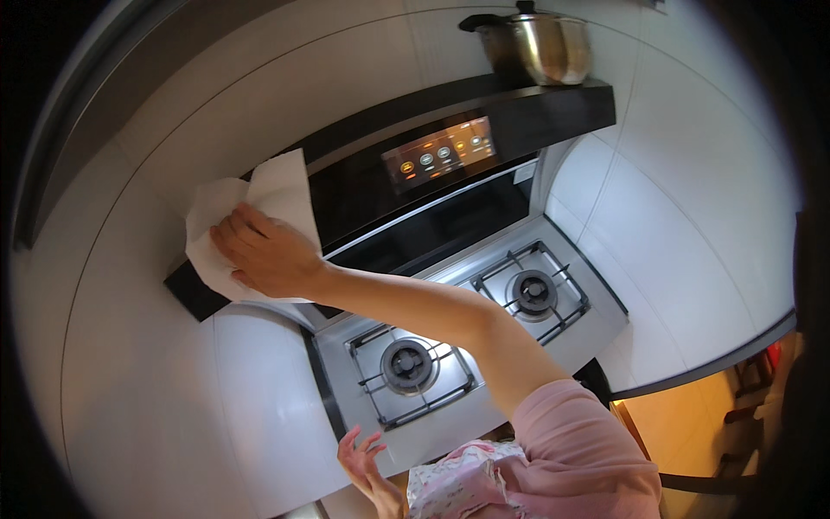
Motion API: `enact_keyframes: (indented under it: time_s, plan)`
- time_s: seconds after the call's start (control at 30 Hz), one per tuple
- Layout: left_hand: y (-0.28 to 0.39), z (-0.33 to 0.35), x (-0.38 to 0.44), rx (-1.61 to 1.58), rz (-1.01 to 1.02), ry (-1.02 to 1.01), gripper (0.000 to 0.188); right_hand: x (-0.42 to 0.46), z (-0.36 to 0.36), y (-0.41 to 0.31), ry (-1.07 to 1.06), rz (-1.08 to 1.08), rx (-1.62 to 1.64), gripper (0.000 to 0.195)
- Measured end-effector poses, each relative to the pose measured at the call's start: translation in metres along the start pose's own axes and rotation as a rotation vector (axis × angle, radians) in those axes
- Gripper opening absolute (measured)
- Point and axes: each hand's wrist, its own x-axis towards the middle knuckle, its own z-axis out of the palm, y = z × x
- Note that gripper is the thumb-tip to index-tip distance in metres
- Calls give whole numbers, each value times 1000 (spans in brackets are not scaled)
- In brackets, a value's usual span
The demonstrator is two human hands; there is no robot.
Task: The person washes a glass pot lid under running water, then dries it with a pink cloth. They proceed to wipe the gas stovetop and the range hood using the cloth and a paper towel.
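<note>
My right hand point(267, 254) presses a white paper towel point(285, 188) against the left part of the black range hood point(350, 201), its fingers bent over the sheet. The towel spreads out around the hand and hides that part of the hood. Low in the view, my left hand point(364, 457) is raised near the front left edge of the steel gas cooktop point(447, 396), fingers apart and nothing in them. To the right of the towel, the hood's touch display point(441, 154) is lit.
A steel pot with a lid point(551, 48) stands on the hood's right end. Below my right arm are the left burner point(407, 364) and the right burner point(533, 292) with black pan supports. White wall panels point(661, 246) enclose the cooktop.
</note>
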Motion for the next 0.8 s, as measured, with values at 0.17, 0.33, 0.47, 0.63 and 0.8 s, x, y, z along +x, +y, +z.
enact_keyframes:
  time_s: [0.17,0.33,0.47,0.63,0.8]
  plan:
    - [-13,27,3,-21,-10,-71,64,-54,-17,87,21,49,-18,58]
    - [-9,74,9,-75,3,-180,66,-109,-27,179,33,92,-38,58]
    - [4,110,12,-50,-4,-267,68,-161,-32,253,-25,140,-86,62]
    - [10,147,22,-50,22,-321,65,-207,-67,333,-76,308,4,53]
    - [9,186,13,1,-8,-396,58,-274,-84,403,37,376,56,62]
